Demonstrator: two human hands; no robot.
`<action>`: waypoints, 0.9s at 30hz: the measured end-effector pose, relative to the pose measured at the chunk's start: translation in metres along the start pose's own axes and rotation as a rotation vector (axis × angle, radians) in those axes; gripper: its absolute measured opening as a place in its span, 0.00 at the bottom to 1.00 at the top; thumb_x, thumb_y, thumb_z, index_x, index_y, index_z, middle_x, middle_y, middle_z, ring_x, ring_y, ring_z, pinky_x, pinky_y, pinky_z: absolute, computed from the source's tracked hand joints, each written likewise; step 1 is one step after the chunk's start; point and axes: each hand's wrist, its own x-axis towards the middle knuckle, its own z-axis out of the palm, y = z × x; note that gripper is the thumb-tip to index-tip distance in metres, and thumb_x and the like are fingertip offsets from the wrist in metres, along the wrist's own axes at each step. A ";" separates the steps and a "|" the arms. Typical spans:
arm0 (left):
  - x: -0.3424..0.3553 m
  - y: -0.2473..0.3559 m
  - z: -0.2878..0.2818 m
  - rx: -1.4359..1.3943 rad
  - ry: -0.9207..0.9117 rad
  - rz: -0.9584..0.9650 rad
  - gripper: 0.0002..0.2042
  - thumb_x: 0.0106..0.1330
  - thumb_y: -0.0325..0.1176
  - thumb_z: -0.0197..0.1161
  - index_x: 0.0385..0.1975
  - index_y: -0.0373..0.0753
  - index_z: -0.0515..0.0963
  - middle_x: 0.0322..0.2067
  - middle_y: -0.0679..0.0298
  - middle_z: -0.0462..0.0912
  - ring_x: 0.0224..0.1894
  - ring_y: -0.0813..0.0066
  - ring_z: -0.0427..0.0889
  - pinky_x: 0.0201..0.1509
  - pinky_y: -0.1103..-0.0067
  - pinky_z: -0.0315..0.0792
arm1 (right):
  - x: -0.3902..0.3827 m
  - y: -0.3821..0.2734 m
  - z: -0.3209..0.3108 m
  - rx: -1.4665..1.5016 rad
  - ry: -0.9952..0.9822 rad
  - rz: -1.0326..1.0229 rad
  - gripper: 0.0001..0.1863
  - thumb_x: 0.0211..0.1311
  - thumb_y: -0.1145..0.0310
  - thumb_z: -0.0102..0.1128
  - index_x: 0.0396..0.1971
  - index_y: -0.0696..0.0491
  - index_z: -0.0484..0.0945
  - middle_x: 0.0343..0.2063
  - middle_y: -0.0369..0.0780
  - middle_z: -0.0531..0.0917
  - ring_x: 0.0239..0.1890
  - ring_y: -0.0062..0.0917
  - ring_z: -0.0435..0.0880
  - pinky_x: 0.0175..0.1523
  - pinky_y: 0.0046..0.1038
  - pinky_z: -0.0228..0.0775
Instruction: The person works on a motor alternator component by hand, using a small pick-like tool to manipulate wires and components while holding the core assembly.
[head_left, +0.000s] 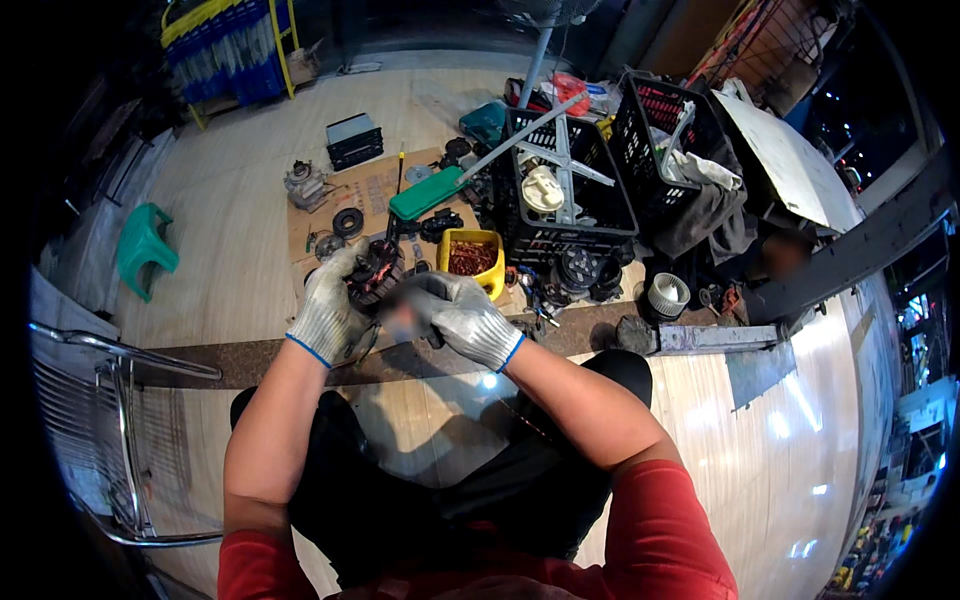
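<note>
Gripping a wound core (381,272), the left hand (330,302) partly hides it.

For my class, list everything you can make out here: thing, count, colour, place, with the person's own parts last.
Copper-wound part: one, dark and copper, centre
Tub: one, yellow, centre
Cardboard: count unclear, brown, upper centre
Loose machine parts: many, mostly dark, around the cardboard
Long-handled tool: one, green and grey, beyond the tub
Crates: two, black, upper right
Cloth: at least one, grey, by the right crate
Blower wheel: one, white, right of centre
Rack: one, yellow and blue, upper left
Stool: one, green, left
Chair: one, silver, lower left
Left hand: one, white glove, centre
Right hand: one, white glove, centre
Arms: two, red sleeves, lower half
Legs: two, black trousers, bottom
</note>
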 end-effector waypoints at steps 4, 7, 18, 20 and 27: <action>0.001 0.004 -0.008 -0.033 -0.060 0.055 0.14 0.75 0.43 0.52 0.48 0.41 0.77 0.40 0.58 0.86 0.40 0.59 0.87 0.48 0.57 0.82 | 0.013 0.019 -0.006 -0.360 0.101 -0.426 0.13 0.67 0.66 0.60 0.45 0.59 0.82 0.33 0.44 0.84 0.30 0.25 0.82 0.36 0.27 0.74; -0.004 0.009 -0.004 -0.040 0.011 0.110 0.16 0.76 0.45 0.51 0.49 0.40 0.77 0.40 0.56 0.85 0.39 0.53 0.85 0.49 0.52 0.78 | 0.006 0.005 -0.004 -0.442 0.087 -0.405 0.11 0.67 0.68 0.58 0.45 0.56 0.83 0.37 0.46 0.85 0.34 0.34 0.86 0.38 0.30 0.75; 0.005 0.046 -0.024 -0.103 -0.035 0.091 0.19 0.77 0.48 0.47 0.51 0.41 0.75 0.35 0.52 0.83 0.36 0.54 0.84 0.38 0.55 0.82 | 0.010 0.025 -0.006 -0.891 0.077 -0.643 0.11 0.68 0.67 0.53 0.41 0.55 0.83 0.40 0.46 0.82 0.39 0.41 0.84 0.40 0.38 0.76; 0.000 0.058 -0.025 -0.089 0.015 0.108 0.19 0.77 0.49 0.46 0.51 0.42 0.75 0.35 0.52 0.83 0.36 0.52 0.84 0.38 0.53 0.81 | 0.006 0.028 -0.006 -0.977 0.048 -0.717 0.11 0.67 0.67 0.53 0.41 0.54 0.83 0.39 0.45 0.82 0.38 0.40 0.84 0.39 0.38 0.77; -0.002 0.062 -0.037 -0.069 -0.046 0.087 0.21 0.76 0.51 0.45 0.50 0.38 0.73 0.34 0.48 0.82 0.37 0.49 0.83 0.36 0.53 0.79 | -0.007 0.037 -0.013 -1.160 -0.232 -0.507 0.12 0.69 0.63 0.53 0.43 0.52 0.82 0.41 0.45 0.84 0.38 0.42 0.85 0.41 0.38 0.78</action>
